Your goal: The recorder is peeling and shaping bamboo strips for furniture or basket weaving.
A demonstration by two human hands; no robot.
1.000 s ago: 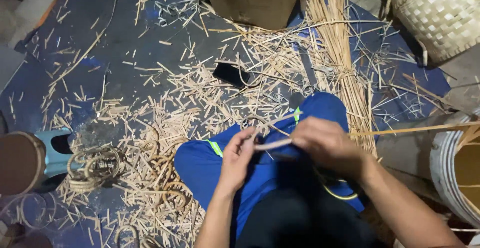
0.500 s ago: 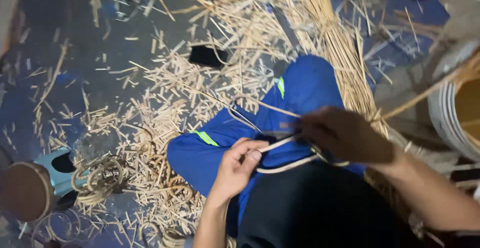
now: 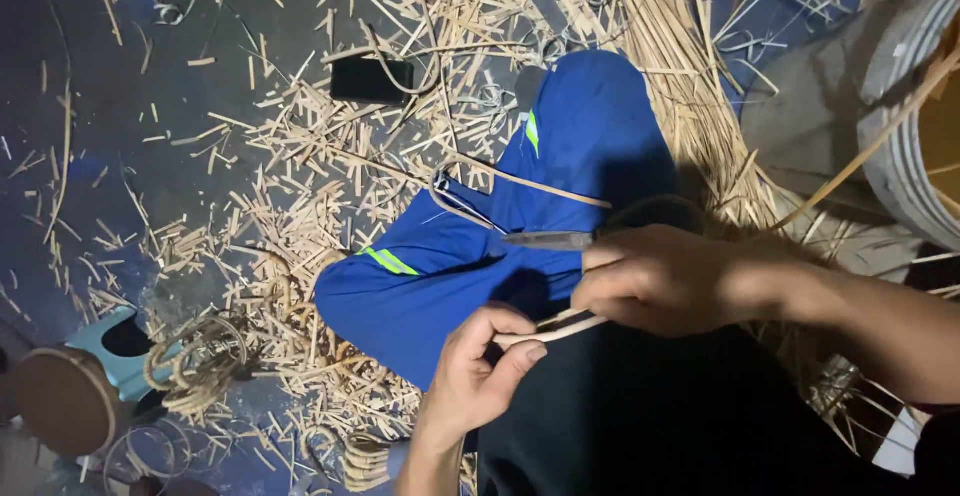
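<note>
The left hand (image 3: 475, 381) has its grip pinched on the near end of a thin pale cane strip (image 3: 545, 331), thumb and forefinger pressed together around it; the strip runs up and to the right into the right hand (image 3: 665, 281), whose grip is curled shut over both the strip and the handle of a knife (image 3: 548, 240); the grey blade points left, lying just above the strip and over the blue trouser leg (image 3: 520, 226). Both hands sit above the person's lap, the bent knee in blue cloth with a bright green band (image 3: 388, 261) filling the middle of the floor view; a dark garment (image 3: 640, 426) covers the lap below the hands. A longer curl of cane (image 3: 500, 181) loops across the knee.

The floor (image 3: 120, 156) is dark and strewn with short pale cuttings (image 3: 290, 156), thickest around the knee; a bundle of long straight canes (image 3: 690, 86) lies toward the far right edge; a small black block (image 3: 372, 80) rests among the cuttings near the far edge. At the near left corner stand a light blue stool (image 3: 125, 346), a round brown disc (image 3: 60, 401) and coils of cane (image 3: 200, 361) just beside them. A large grey round container (image 3: 900, 126) rises at the right edge.
</note>
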